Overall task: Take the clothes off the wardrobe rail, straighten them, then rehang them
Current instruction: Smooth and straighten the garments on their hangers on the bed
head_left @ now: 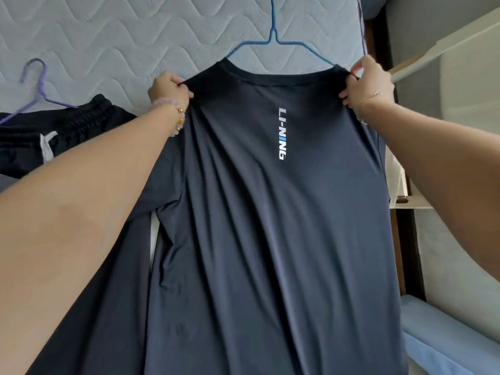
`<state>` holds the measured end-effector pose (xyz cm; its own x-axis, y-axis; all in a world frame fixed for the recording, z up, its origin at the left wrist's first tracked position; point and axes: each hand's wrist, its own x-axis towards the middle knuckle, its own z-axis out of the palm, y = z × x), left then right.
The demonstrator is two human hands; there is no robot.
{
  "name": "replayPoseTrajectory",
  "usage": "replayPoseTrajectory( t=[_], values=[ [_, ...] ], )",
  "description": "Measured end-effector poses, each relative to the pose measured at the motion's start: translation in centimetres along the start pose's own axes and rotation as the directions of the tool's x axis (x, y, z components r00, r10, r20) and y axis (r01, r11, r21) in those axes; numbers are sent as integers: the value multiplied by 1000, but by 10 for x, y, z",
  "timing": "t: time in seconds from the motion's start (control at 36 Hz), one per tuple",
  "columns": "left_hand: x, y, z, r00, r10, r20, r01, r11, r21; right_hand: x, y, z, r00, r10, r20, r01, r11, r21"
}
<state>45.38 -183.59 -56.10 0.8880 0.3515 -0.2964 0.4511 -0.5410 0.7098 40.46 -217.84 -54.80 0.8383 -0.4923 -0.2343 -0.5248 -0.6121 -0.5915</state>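
Note:
A dark navy T-shirt [257, 212] with white lettering down its back lies spread lengthwise on a quilted mattress [108, 36]. A blue wire hanger [273, 39] sits inside its neck, with the hook pointing away from me. My left hand [170, 87] pinches the shirt's left shoulder. My right hand [365, 82] pinches the right shoulder. The lower arms of the hanger are hidden under the fabric.
Black shorts [54, 128] on a purple hanger [38, 85] lie on the mattress at the left. A dark bed frame edge [378, 44] runs along the right, with a pale wooden rail [446, 47] and a blue padded surface [446, 334] beyond it.

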Motion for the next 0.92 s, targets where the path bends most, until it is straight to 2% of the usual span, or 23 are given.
replayPoseTrajectory(
  t=[0.06,0.14,0.22,0.31,0.42,0.5,0.56,0.61,0.67,0.81,0.92],
  values=[
    [0,4,-1,996,9,87,-10,1000,7,-3,-5,1,997,21,81,-30,993,115],
    [-12,2,-3,928,81,364,-55,995,-82,-14,-8,3,945,-7,327,-53,983,173],
    [-26,-9,-12,889,116,444,-77,991,-106,-26,3,8,925,-34,378,-43,980,193],
    [-46,-23,-23,907,73,414,-32,994,-105,-42,19,10,942,-23,336,-34,986,163],
    [-91,-54,-40,958,166,232,-190,978,84,-89,42,7,962,-43,269,3,989,148],
    [-148,-89,-47,980,169,106,-174,984,41,-137,74,-1,987,2,163,-39,974,222],
    [-197,-122,-51,994,99,36,-101,993,55,-174,101,-10,989,99,109,-124,958,259],
    [-247,-154,-57,998,-55,29,54,998,43,-214,129,-20,976,211,50,-216,942,255],
    [-294,-180,-65,980,-195,31,194,980,39,-255,159,-27,960,279,12,-276,941,198],
    [-371,-215,-88,916,-399,-42,401,914,67,-335,203,-44,936,350,43,-348,937,-30],
    [-419,-237,-104,823,-566,-45,566,813,136,-383,224,-56,792,596,132,-597,801,-34]
  ],
)
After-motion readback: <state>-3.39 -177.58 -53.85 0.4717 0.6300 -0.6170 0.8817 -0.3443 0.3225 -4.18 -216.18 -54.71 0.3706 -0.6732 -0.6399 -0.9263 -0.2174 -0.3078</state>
